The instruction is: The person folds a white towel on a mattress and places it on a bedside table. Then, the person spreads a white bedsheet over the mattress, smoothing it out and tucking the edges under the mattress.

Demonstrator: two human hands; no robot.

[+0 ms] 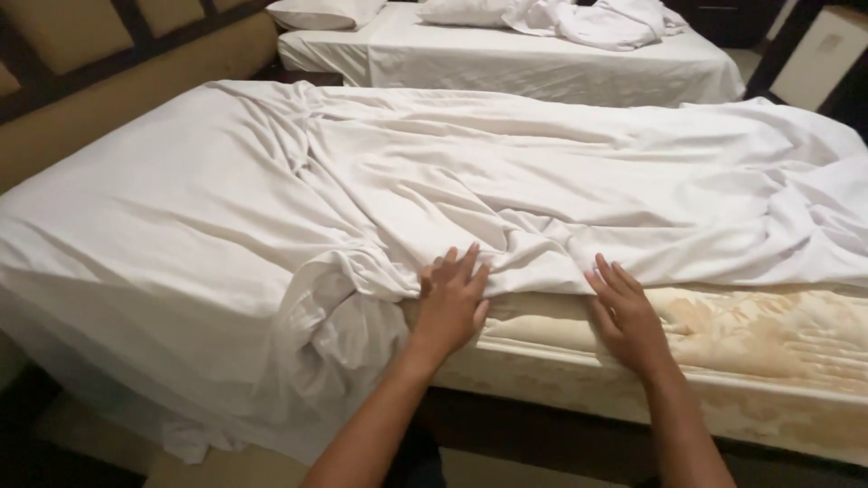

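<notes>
While both our hands rest at near mattress edge, we note: left hand point(449, 303) flat on white sheet point(470, 181), fingers spread, gripping nothing; right hand point(624, 312) open at sheet hem, perhaps pinching it, cannot tell. Sheet lies rumpled along bare mattress point(768, 334), long axis left-right. Second bed point(542, 54) behind carries pillows point(325, 13).

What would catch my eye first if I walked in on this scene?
Probably the rumpled white sheet across the near bed, with the left hand and right hand at its edge. Right of them lies bare, stained mattress. Behind stands a second bed with pillows.
</notes>
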